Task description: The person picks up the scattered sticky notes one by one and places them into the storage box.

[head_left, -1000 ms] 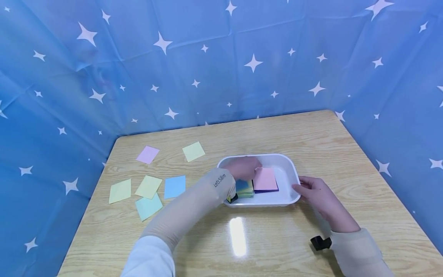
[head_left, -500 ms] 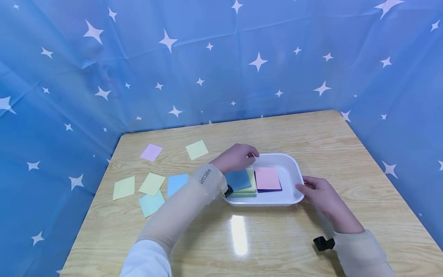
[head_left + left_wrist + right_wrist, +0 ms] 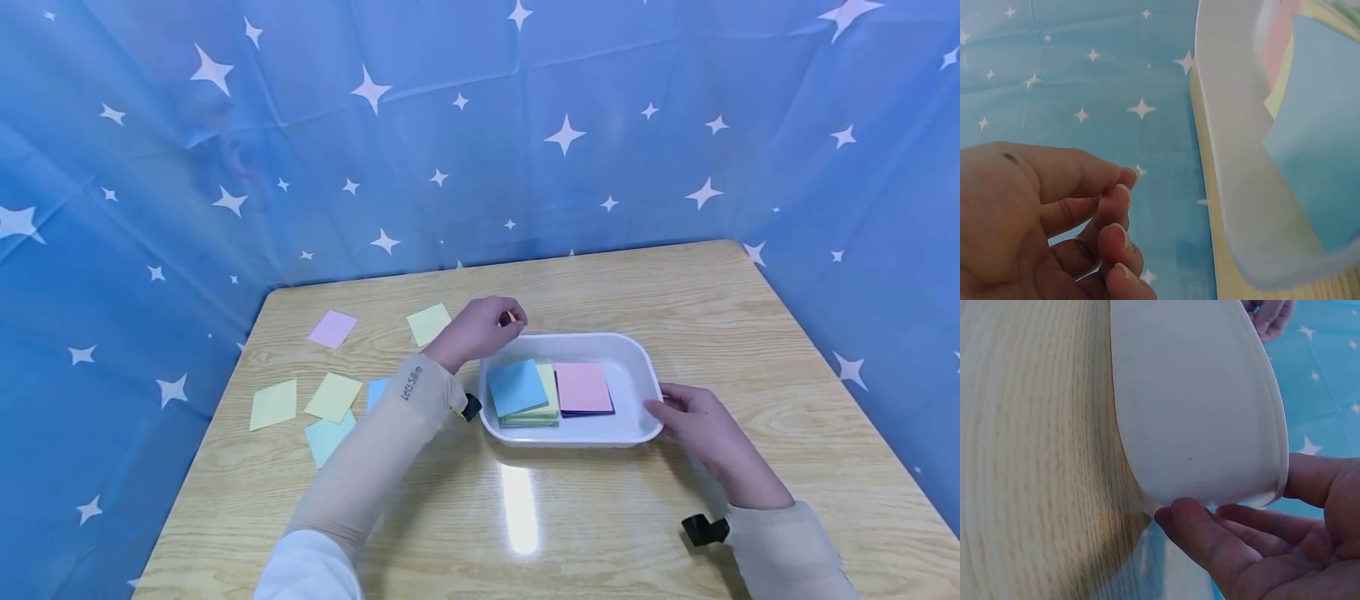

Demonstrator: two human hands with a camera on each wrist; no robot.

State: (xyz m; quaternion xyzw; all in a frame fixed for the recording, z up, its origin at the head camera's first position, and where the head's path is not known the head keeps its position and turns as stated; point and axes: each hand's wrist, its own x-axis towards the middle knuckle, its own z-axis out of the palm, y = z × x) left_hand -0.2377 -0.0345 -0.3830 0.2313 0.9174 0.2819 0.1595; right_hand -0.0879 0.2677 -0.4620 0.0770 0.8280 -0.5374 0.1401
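Observation:
A white plastic tray (image 3: 637, 379) sits on the table, holding a blue sticky note (image 3: 517, 387) on top of pale yellow and green ones, with a pink sticky note (image 3: 583, 387) over dark purple beside them. My left hand (image 3: 483, 325) hovers just beyond the tray's far left corner; its fingers (image 3: 1122, 206) are loosely bent with nothing between them. At the right end, my right hand (image 3: 693, 421) grips the tray, thumb over the rim and fingers (image 3: 1200, 531) against the outer wall and underside.
Loose sticky notes lie on the table's left: a lilac one (image 3: 333, 329), pale yellow ones (image 3: 273, 405), a mint one (image 3: 328, 437), and a blue one (image 3: 376, 392) partly hidden by the left sleeve. A starry blue curtain (image 3: 450, 133) stands behind the table.
My left hand has come up out of the tray and moved left past its far rim, uncovering the blue note. The right hand keeps its grip on the tray.

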